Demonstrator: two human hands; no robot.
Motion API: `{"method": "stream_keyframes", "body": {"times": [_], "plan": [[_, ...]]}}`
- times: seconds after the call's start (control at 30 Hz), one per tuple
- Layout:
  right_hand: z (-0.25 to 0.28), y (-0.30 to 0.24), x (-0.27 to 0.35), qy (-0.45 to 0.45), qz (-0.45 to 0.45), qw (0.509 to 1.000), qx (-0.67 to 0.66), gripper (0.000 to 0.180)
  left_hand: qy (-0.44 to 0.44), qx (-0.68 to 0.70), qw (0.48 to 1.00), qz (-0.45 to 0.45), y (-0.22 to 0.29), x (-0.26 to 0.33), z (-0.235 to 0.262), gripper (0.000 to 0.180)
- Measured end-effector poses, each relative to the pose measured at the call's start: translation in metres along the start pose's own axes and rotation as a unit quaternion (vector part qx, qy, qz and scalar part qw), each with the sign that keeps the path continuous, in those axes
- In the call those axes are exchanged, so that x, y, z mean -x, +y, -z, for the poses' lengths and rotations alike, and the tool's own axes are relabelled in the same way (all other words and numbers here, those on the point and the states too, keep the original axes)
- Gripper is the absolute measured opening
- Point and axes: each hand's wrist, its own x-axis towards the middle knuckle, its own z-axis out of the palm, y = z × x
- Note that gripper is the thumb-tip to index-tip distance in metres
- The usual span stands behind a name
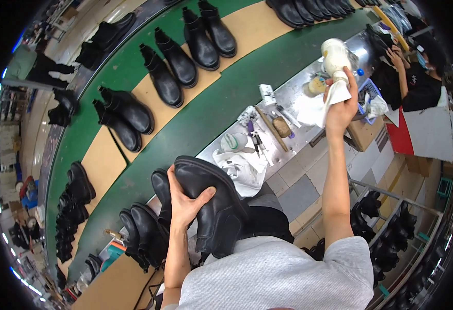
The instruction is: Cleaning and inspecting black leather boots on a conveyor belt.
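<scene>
My left hand [187, 204] grips a black leather ankle boot [217, 206] near my lap, its thumb across the upper and its fingers behind the sole side. The boot is tilted, toe up and away from me. My right arm reaches out to the far right over the metal bench. There my right hand [344, 106] closes around the neck end of a whitish plastic bottle [335, 54], with a white cloth [335, 95] also in its grasp. The cloth hangs beside the fingers and partly hides the grip. Next to it stands a small jar [316, 86] with yellowish contents.
Pairs of black boots [159, 75] stand on tan boards along a green conveyor [213, 103]. On the metal bench lie a brush [281, 126], a wooden stick [272, 129] and a white rag [242, 168]. A co-worker [417, 77] handles a shoe at right, near a blue basket [369, 93].
</scene>
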Motion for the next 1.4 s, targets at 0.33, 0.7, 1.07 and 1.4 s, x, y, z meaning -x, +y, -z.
{"method": "stream_keyframes", "body": {"times": [0.33,0.7,1.07,1.4], "plan": [[0.044,0.152,-0.014,-0.09,-0.24,0.925,0.28,0.035,-0.032,0.027,0.999,0.005,0.004,-0.004,0.006,0.089],[-0.042,-0.005,0.058,-0.339,-0.227,0.91,-0.069,0.015,-0.029,0.024,0.999,-0.011,-0.009,-0.005,0.016,0.09],[-0.144,-0.071,0.106,-0.57,-0.328,0.753,-0.021,0.061,0.002,-0.089,0.995,-0.05,0.008,0.001,0.015,0.088],[-0.148,-0.055,0.113,-0.597,-0.372,0.704,-0.102,0.07,0.018,-0.095,0.994,-0.054,0.0,0.003,0.023,0.087]]}}
